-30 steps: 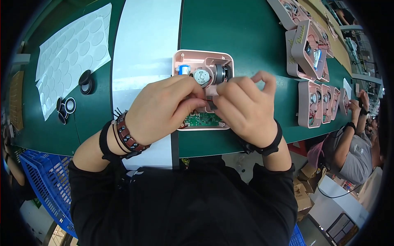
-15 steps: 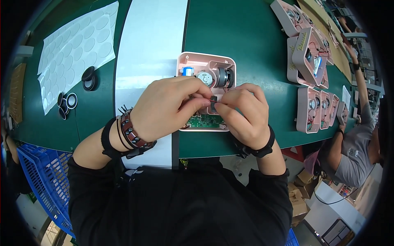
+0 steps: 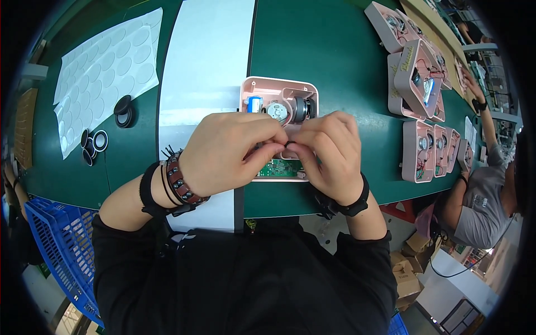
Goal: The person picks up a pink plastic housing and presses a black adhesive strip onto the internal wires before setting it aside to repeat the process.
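A shallow pink housing (image 3: 273,85) sits in front of me, partly on a white strip. My left hand (image 3: 223,149) and my right hand (image 3: 336,159) meet above its middle, fingertips pinched together. Between them shows a small dark piece (image 3: 290,143), mostly covered by the fingers. Inside the housing are a blue cylinder (image 3: 254,104), a round silver part (image 3: 276,111) and a black round part (image 3: 301,109). A green circuit board (image 3: 282,168) lies along the near side, half hidden under my hands.
White sheets of round stickers (image 3: 111,70) and several black discs and rings (image 3: 124,114) lie left. Similar pink housings (image 3: 416,151) with wired parts stand at the right, some stacked. A blue crate (image 3: 64,240) is at lower left. A co-worker in grey (image 3: 480,209) sits at far right.
My fingertips have closed in over the small dark piece, which showed more before, with a thin wire beside it. The co-worker's raised hand at the right has shifted slightly.
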